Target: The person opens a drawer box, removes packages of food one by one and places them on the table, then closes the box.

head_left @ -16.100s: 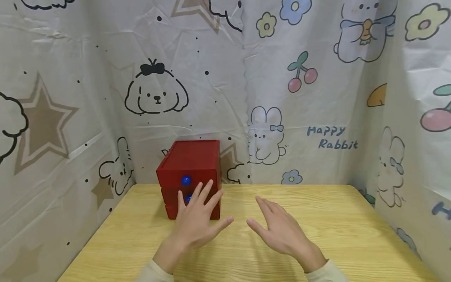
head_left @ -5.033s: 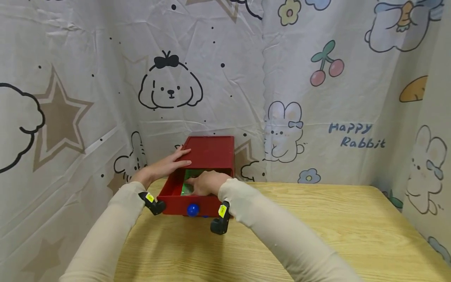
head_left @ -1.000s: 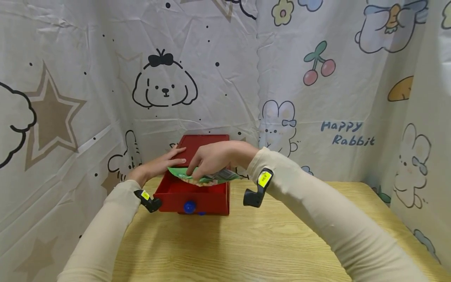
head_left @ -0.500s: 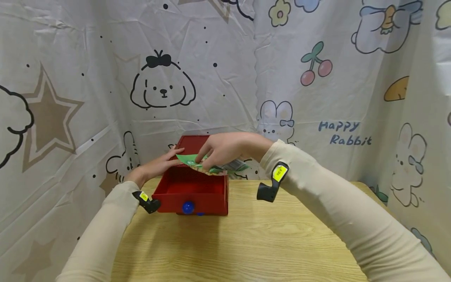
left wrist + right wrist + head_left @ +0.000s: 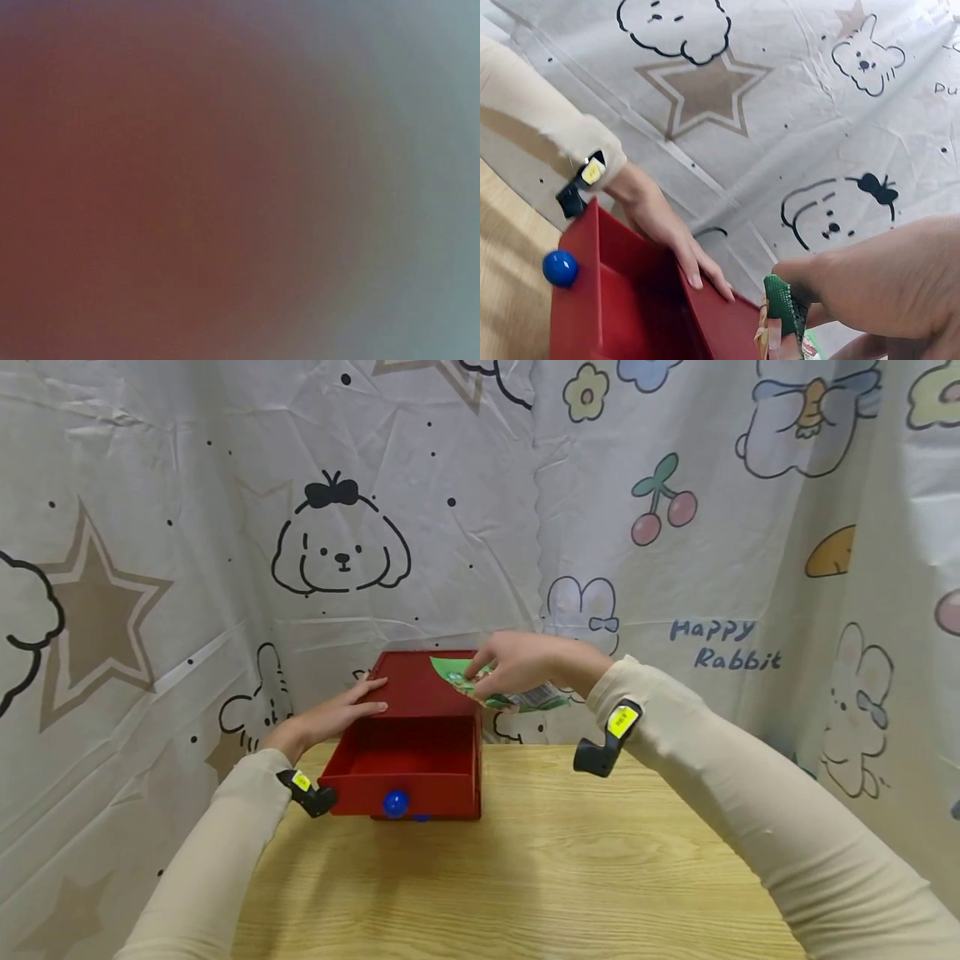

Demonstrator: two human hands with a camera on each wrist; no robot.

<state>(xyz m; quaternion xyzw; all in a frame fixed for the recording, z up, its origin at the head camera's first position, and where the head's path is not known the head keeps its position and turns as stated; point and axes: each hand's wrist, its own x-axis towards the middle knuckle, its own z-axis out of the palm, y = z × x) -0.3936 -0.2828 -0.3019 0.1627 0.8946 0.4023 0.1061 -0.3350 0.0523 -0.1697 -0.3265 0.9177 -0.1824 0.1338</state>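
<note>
My right hand [image 5: 521, 662] pinches a green snack bag [image 5: 450, 670] in the air, above the right side of a red drawer cabinet [image 5: 412, 681]. In the right wrist view, part of the bag [image 5: 780, 304] shows beside the thumb of that hand [image 5: 885, 277]. On the left edge of the cabinet's top rests my left hand [image 5: 330, 717], fingers extended. The top drawer [image 5: 352, 792] is pulled out, and its visible inside holds nothing. A round blue knob [image 5: 395, 803] sits on its front. The left wrist view is only a reddish blur.
The cabinet stands toward the back left of a wooden table [image 5: 600, 860]. A printed cloth curtain [image 5: 360, 435] encloses the back and sides. A black wrist camera [image 5: 600, 753] hangs from the right sleeve, another [image 5: 309, 795] from the left.
Earlier, the drawer was shut; later it stood pulled out with my right hand inside on the bag. Since then the bag has risen out and moved right. My left hand stays on the cabinet.
</note>
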